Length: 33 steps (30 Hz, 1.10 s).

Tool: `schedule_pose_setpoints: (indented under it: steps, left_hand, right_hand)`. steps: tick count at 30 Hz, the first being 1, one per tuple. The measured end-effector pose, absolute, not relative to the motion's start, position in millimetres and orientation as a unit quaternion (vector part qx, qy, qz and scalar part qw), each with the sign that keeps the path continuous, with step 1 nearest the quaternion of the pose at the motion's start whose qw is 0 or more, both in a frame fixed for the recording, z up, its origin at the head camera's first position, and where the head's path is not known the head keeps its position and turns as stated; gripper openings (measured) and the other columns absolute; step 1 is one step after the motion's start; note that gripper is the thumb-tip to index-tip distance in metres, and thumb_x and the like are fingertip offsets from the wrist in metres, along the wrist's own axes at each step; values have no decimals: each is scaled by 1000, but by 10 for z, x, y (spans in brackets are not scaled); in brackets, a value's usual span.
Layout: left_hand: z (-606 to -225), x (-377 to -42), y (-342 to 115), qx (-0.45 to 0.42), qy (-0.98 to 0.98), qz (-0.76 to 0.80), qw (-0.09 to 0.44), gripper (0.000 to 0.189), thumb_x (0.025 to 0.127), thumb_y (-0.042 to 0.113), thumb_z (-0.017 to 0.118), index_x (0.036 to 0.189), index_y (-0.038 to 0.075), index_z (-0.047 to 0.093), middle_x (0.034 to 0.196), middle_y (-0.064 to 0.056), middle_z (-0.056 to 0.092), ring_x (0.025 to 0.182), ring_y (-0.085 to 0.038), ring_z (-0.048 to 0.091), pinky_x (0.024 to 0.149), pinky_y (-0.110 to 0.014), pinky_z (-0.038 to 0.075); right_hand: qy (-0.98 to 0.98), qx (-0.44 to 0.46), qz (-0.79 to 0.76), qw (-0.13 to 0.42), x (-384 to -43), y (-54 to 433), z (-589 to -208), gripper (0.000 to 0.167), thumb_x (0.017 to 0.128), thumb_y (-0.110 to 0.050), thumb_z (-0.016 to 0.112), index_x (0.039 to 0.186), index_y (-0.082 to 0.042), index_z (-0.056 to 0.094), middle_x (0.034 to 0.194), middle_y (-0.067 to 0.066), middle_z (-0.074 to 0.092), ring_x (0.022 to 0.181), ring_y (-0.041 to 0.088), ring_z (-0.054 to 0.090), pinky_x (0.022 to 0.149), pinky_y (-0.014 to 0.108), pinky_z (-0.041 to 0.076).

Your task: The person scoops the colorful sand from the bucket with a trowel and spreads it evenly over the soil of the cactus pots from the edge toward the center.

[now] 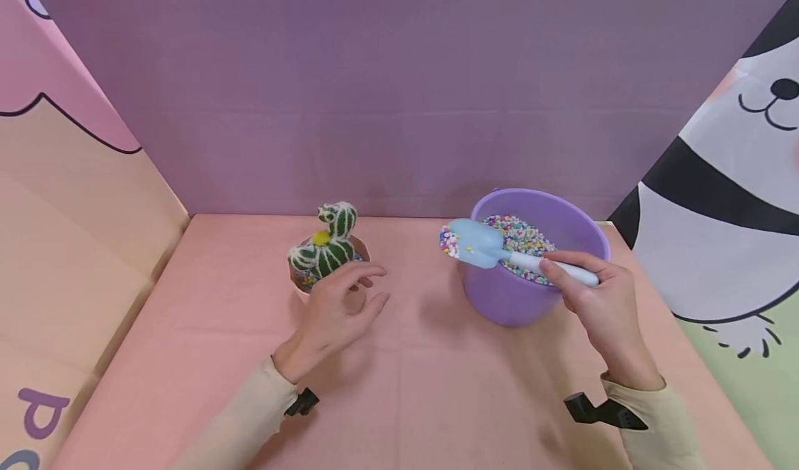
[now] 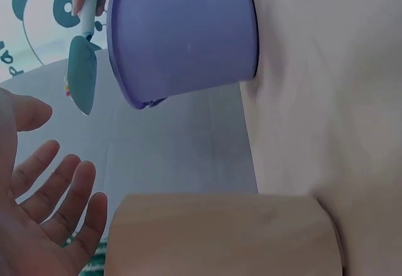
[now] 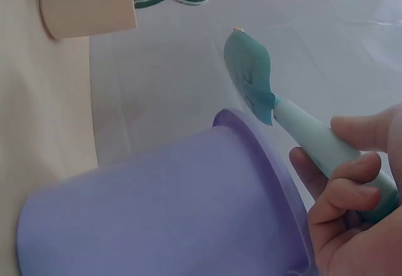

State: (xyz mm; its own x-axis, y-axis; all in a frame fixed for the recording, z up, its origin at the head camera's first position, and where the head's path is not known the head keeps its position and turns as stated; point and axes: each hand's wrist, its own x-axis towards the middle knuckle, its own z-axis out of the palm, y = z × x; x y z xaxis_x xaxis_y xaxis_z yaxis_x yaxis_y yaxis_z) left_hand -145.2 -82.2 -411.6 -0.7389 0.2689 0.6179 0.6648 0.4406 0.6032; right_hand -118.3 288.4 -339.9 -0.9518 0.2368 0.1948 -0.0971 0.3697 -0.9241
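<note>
A toy shovel (image 1: 477,242) with a light blue scoop and pale handle is held by my right hand (image 1: 608,303), thumb and fingers wrapped about the handle. Small colorful beads (image 1: 449,241) lie at the scoop's tip. Below the shovel stands a purple bucket (image 1: 512,300), partly filled with similar multicolored beads (image 1: 521,238). My left hand (image 1: 340,310) hovers beside a potted cactus (image 1: 331,248) with loosely bent fingers and nothing in its grasp. White stripes and a yellow flower mark the green cactus. Its plain pot (image 2: 226,235) shows in the left wrist view.
Pink cloth (image 1: 399,373) covers the table, and a purple backdrop (image 1: 399,96) rises behind it. At the right is a panel with a panda picture (image 1: 730,241); a pink and cream panel (image 1: 69,199) stands at the left. Each sleeve carries a small black device.
</note>
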Motion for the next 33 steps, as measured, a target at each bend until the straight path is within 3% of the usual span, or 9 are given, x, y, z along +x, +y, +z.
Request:
schedule_pose_setpoints:
  steps: [10, 20, 25, 33]
  left_hand:
    - [-4212, -1387, -1242, -278, -806, -456, 255, 32, 88, 4, 82, 119, 10, 76, 113, -5, 78, 96, -22, 73, 85, -23, 58]
    - [-4331, -1381, -1449, -277, -802, -449, 280, 27, 85, -2, 83, 110, 5, 78, 100, -8, 78, 88, -18, 69, 80, -18, 54]
    - [-4398, -1362, -1528, -254, -802, -469, 268, 25, 86, -3, 82, 108, 6, 78, 97, -5, 78, 87, -14, 69, 79, -17, 53]
    - [-4492, -1398, -1735, -202, -795, -486, 301, 25, 86, -9, 78, 109, 1, 77, 85, -4, 73, 82, -5, 64, 76, -17, 51]
  right_hand:
    - [-793, -32, 592, 141, -1173, 2772, -3441, 22, 92, -14, 84, 113, -10, 83, 74, -9, 64, 54, 9, 47, 46, 25, 38]
    - [-782, -24, 602, 157, -1171, 2654, -3513, 20, 92, -12, 85, 111, -7, 82, 72, -9, 62, 50, 7, 44, 43, 26, 35]
    - [-806, -31, 569, 160, -1151, 2551, -3537, 25, 92, -19, 85, 116, -8, 82, 77, -12, 63, 61, 8, 48, 51, 24, 41]
    - [-830, 3, 530, 176, -1185, 2337, -3552, 24, 93, -22, 85, 113, -10, 83, 84, -19, 71, 76, 7, 56, 65, 22, 46]
